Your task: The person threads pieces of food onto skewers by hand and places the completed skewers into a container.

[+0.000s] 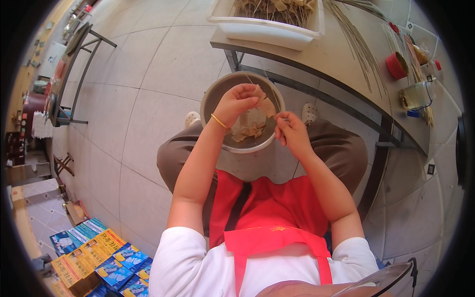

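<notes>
My left hand [237, 100], a gold-coloured bangle at its wrist, pinches a thin beige food piece [258, 92] above a round metal basin [207, 107]. Opposite it, my right hand [292, 131] has its thumb and fingers closed on the lower end of a thin skewer [277, 97]. Another flat beige piece [268, 108] hangs between the hands, by the skewer; whether it is pierced cannot be made out. Several loose beige pieces [249, 133] lie in the bottom of the basin, which stands on the floor between my feet.
A metal-framed table [326, 63] bears a white plastic tub [265, 35] of skewered pieces [276, 9], loose skewers [356, 48], a red container [396, 65] and a clear jug [415, 95]. Stacked boxes [100, 256] sit lower left. Another table [76, 74] stands at far left.
</notes>
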A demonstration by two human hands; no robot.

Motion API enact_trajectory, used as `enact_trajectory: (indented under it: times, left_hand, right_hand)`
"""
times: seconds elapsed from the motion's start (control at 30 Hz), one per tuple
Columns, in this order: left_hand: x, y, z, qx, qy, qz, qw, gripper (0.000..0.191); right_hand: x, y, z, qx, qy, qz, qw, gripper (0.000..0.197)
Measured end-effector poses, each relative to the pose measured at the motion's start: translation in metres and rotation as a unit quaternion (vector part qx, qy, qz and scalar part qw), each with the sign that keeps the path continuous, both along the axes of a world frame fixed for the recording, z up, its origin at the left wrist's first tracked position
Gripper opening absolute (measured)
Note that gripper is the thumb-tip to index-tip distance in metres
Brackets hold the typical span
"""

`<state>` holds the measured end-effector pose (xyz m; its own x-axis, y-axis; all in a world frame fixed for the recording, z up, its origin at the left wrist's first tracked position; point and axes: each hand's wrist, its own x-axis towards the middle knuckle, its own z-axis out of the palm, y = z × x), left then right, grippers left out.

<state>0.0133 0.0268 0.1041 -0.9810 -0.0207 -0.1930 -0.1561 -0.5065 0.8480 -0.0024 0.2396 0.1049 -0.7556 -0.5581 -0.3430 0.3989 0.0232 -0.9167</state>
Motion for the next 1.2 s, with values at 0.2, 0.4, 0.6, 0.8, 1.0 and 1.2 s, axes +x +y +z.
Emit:
enact_trajectory:
  times: [0.2,0.4,0.6,0.8,1.0,1.2]
  left_hand:
    - [-0.005,-0.018,-0.015,-0.100,-0.064,0.028,0.993,0.028]
    - [-0.001,-0.041,-0.070,-0.725,-0.194,-0.191,0.633,0.029]
    - [0.014,-0.024,-0.088,-0.732,-0.300,-0.284,0.541,0.030]
    - [0.008,-0.016,-0.071,-0.738,-0.325,-0.331,0.490,0.025]
    - [0.007,-0.019,-0.077,-0.738,-0.336,-0.327,0.485,0.030]
    - [0.007,-0.014,-0.072,-0.726,-0.319,-0.337,0.507,0.032]
  right_hand:
    - [-0.002,0.002,-0.002,-0.014,-0.008,-0.011,1.000,0.017]
    - [-0.006,0.005,-0.002,-0.006,-0.002,-0.027,1.000,0.019]
    - [-0.008,0.008,-0.001,-0.008,0.007,-0.030,1.000,0.019]
    - [-0.008,0.010,-0.005,-0.024,-0.006,-0.040,0.999,0.018]
    - [-0.007,0.008,-0.004,-0.018,-0.001,-0.038,0.999,0.018]
    - [-0.008,0.009,-0.004,-0.011,0.000,-0.044,0.999,0.018]
